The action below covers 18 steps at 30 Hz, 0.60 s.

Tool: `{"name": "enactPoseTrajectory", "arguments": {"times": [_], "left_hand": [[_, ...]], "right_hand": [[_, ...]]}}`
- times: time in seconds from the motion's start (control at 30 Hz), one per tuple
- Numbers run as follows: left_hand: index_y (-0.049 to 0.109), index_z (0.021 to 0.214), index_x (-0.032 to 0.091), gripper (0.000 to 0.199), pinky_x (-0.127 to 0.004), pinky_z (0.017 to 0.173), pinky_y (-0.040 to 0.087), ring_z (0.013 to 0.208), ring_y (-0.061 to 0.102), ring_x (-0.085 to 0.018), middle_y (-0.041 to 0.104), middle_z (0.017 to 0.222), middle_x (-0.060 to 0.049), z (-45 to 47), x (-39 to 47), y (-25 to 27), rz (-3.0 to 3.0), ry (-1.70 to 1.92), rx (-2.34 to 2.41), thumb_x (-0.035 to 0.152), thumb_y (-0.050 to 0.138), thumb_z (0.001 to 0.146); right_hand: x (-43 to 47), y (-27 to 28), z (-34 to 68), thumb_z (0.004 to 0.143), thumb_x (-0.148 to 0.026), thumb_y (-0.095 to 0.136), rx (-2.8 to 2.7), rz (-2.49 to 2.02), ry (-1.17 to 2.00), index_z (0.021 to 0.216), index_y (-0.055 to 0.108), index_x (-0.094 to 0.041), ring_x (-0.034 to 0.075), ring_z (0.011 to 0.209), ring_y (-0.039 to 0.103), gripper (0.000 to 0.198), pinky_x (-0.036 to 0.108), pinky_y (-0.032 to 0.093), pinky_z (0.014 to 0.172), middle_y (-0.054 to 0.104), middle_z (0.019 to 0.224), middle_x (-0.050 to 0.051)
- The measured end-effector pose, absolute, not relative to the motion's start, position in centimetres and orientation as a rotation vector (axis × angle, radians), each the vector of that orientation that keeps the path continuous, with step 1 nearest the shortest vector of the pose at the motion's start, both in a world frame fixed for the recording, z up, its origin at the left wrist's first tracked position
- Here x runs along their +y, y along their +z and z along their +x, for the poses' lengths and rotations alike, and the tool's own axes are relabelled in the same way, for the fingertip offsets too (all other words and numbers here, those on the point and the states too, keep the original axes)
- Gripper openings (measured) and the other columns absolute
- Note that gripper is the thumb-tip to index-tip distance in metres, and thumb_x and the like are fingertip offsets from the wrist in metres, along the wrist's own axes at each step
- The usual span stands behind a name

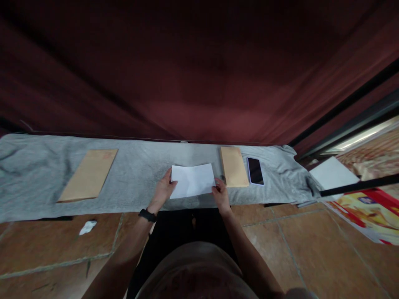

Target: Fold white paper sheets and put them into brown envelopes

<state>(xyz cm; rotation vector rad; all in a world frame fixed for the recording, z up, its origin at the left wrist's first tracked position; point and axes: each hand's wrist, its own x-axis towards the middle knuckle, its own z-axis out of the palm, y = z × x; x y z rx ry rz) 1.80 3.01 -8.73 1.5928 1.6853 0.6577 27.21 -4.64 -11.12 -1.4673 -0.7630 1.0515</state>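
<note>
Between my hands is a white sheet of paper (192,180), held by its two short sides above a grey cloth-covered surface (140,166). My left hand (164,189) pinches the left edge, thumb on top. On the opposite edge, my right hand (220,194) grips the paper the same way, its fingers partly hidden under the sheet. Just beyond the right hand lies a brown envelope (235,167), and a phone (255,171) with a dark screen rests beside it. Farther off to the left is another brown envelope (89,174), lying at a slant.
A dark red curtain (199,83) hangs behind the surface. On the right are a black metal bar (358,184), a white sheet or panel (334,173) and a red and yellow printed box (370,211). A crumpled white scrap (87,227) lies on the tiled floor (280,249).
</note>
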Motion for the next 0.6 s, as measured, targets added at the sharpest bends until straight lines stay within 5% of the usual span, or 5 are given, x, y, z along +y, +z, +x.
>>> {"name": "enactPoseTrajectory", "arguments": {"times": [0.23, 0.6], "left_hand": [[0.048, 0.150, 0.015, 0.076, -0.031, 0.069, 0.047, 0.066, 0.063, -0.022, 0.064, 0.070, 0.001, 2.1, 2.8, -8.4, 1.572, 0.708, 1.748, 0.025, 0.069, 0.078], [0.053, 0.146, 0.017, 0.065, -0.032, 0.074, 0.049, 0.075, 0.067, -0.024, 0.069, 0.079, -0.003, 2.2, 2.5, -8.4, 1.679, 0.572, 1.802, 0.027, 0.065, 0.083]], "right_hand": [[-5.1, -10.2, 27.8, 0.087, -0.016, 0.049, -1.400, -1.844, 0.627, 0.134, 0.060, -0.018, 0.022, 0.100, 0.068, 0.048, 0.037, 0.054, 0.097, 0.070, 0.115, 0.010], [-5.6, -8.8, 27.7, 0.095, -0.015, 0.051, -1.717, -2.154, 0.507, 0.138, 0.059, -0.022, 0.023, 0.099, 0.070, 0.044, 0.030, 0.054, 0.087, 0.069, 0.118, 0.011]]}}
